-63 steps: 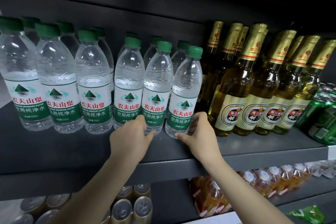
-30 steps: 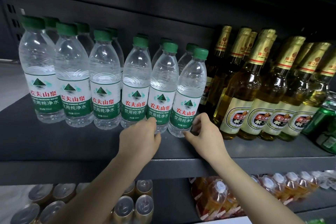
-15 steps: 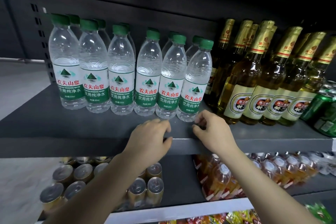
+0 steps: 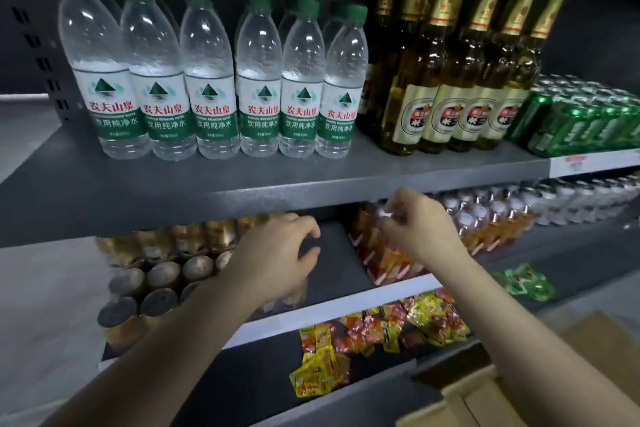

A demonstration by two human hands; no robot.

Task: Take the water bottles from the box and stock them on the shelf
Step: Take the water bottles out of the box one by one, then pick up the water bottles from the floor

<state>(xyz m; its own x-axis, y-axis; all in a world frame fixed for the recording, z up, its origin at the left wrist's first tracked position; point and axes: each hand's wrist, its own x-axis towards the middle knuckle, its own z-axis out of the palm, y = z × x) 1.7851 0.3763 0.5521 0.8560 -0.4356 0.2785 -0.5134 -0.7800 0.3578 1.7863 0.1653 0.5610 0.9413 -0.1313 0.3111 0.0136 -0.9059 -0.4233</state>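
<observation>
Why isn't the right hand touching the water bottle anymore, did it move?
Yes. The right hand has drawn back and down from the rightmost water bottle, now below the shelf edge.

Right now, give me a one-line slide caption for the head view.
Both hands, left hand and right hand, empty below the shelf, water bottles standing in a row.

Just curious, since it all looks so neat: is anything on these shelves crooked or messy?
Mostly tidy. The water bottles stand upright in a row, though with a small gap mid-row. The yellow and orange snack packets on the lowest shelf lie in a loose, jumbled heap.
</observation>
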